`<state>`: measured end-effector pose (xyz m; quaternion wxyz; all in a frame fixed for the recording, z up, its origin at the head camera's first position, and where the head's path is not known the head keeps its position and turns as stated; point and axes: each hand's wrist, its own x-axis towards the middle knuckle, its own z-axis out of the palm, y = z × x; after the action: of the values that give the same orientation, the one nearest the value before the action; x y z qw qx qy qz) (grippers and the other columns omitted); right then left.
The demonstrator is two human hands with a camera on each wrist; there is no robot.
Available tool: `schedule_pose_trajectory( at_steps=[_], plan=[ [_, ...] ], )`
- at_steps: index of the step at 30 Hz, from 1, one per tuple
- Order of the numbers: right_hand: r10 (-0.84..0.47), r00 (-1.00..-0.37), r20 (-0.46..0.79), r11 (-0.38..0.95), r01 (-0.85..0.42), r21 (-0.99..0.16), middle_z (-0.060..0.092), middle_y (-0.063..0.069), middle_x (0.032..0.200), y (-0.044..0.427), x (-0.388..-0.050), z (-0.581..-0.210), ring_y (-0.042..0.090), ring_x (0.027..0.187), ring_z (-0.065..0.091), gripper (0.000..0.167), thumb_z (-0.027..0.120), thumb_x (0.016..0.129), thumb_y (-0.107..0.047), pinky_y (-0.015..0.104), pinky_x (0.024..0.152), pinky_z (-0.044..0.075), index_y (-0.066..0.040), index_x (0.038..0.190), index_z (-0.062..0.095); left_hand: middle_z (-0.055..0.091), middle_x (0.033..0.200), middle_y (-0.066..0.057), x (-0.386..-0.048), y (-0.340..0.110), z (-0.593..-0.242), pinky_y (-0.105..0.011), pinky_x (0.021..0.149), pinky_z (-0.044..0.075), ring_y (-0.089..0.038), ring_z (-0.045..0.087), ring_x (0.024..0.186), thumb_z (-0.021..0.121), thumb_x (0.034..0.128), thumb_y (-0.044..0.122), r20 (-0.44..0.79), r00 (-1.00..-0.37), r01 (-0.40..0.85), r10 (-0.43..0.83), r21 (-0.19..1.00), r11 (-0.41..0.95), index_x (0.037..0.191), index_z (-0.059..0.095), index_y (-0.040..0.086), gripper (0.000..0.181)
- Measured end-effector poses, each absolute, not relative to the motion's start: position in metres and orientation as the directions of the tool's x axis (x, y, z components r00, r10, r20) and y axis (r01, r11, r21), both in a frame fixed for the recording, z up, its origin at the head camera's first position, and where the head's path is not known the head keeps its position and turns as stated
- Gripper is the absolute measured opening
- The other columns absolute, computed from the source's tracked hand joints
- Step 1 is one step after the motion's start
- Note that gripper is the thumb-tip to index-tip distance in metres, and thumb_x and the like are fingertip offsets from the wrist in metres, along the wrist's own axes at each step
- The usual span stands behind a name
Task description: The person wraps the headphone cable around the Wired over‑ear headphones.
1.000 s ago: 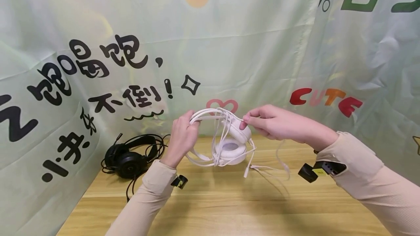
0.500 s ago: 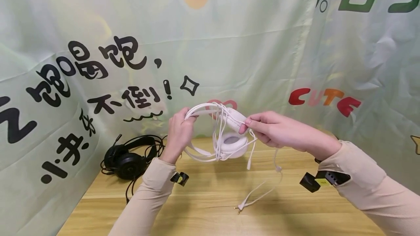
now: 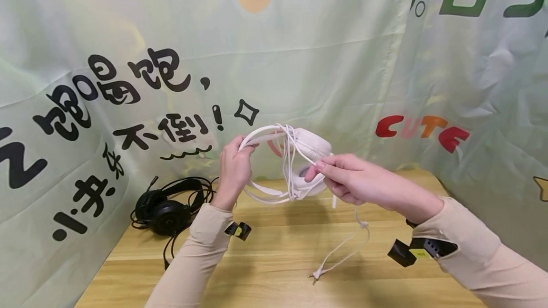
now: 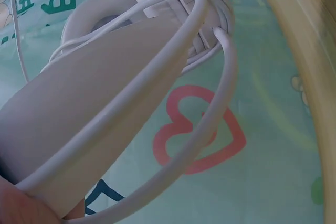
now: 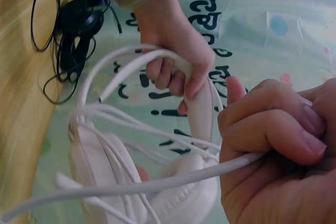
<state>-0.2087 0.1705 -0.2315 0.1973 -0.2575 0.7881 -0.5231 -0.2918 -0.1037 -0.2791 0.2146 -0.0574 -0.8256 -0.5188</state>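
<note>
White headphones (image 3: 314, 142) and white cable (image 5: 157, 183), centre frame
Black headset (image 3: 169, 215) lower left; yellowish wood-grain table (image 3: 265, 270) below; pale green curtain (image 3: 325, 70), black lettering (image 3: 217, 114) left.

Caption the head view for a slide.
Left hand grips white headphones above a wooden table, right hand pinches their cable; black headphones lie at the picture's left.

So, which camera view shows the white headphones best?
The head view: the white headphones show most fully, with both ear cups, though the right hand covers part of the lower one. The left wrist view shows mainly the band, close up, and the cups only partly. The right wrist view cuts the headphones at the bottom edge.
</note>
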Motion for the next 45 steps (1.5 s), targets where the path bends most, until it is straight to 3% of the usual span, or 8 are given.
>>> schedule_pose_trajectory(
  at_steps=[9,19,30,45],
  plan=[
    [-0.652,-0.758,-0.003,0.242,-0.205,-0.948,0.029,-0.003,0.067,0.161,-0.199,-0.24,0.014,0.052,0.018,0.038,0.039,0.118,-0.029,0.026,0.046,0.013,0.0,0.125,0.062,0.044,0.066,0.001,-0.293,-0.1,-0.277,-0.028,0.046,0.044,-0.016,0.046,0.045,0.055,0.1019,0.016,0.378,-0.91,0.317,-0.17,0.899,0.303,0.11,0.075,0.009,0.023],
    [-0.684,-0.729,-0.007,0.222,-0.199,-0.954,0.029,-0.004,0.065,0.155,-0.188,-0.255,0.014,0.05,0.018,0.042,0.038,0.118,-0.037,0.026,0.044,0.013,-0.004,0.125,0.063,0.038,0.067,0.004,-0.302,-0.095,-0.282,-0.022,0.042,0.037,-0.009,0.032,0.05,0.05,0.1028,0.009,0.267,-0.953,0.281,-0.143,0.955,-0.093,0.111,0.067,-0.002,0.022],
    [-0.72,-0.694,-0.002,0.146,-0.148,-0.978,0.033,-0.005,0.067,0.146,-0.187,-0.28,0.011,0.049,0.021,0.044,0.036,0.119,-0.035,0.025,0.043,0.013,0.001,0.126,0.061,0.028,0.059,0.009,-0.303,-0.104,-0.281,-0.021,0.041,0.03,-0.005,0.025,0.044,0.047,0.1063,0.011,0.212,-0.973,0.229,-0.091,0.933,-0.278,0.112,0.063,-0.001,0.022],
    [-0.741,-0.671,0.024,0.081,-0.125,-0.989,0.03,-0.007,0.065,0.141,-0.19,-0.304,0.008,0.049,0.021,0.046,0.033,0.119,-0.032,0.023,0.043,0.012,0.005,0.127,0.058,0.031,0.062,0.009,-0.299,-0.111,-0.279,-0.02,0.04,0.025,-0.004,0.026,0.045,0.048,0.1059,0.012,0.151,-0.987,0.163,-0.061,0.9,-0.405,0.105,0.064,0.004,0.018]
  ],
)
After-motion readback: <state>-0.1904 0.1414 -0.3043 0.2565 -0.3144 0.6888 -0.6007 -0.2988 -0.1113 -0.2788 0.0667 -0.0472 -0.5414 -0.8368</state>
